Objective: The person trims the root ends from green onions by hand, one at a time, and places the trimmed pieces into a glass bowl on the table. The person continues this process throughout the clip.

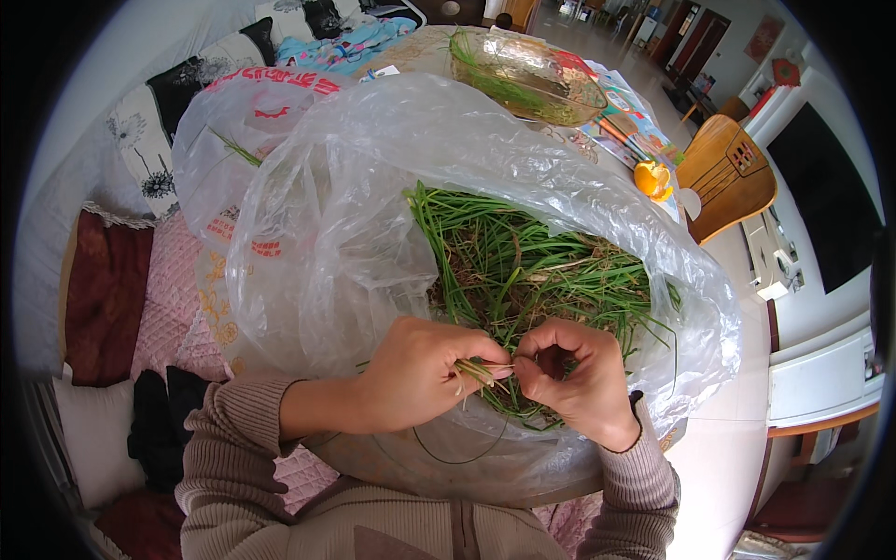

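A heap of thin green grass-like plants with brown roots lies in a large clear plastic bag on the table. Over the near part of the heap, my left hand is closed on a small bunch of pale plant stems. My right hand touches the tips of that bunch, thumb and forefinger pinched together on a fine pale strand. The two hands almost meet. What lies under the fingers is hidden.
Beyond the bag stands an amber glass dish with more green plants. Orange peel and printed papers lie at the table's right side. A plastic bag with red print is at left. A wooden chair stands at right.
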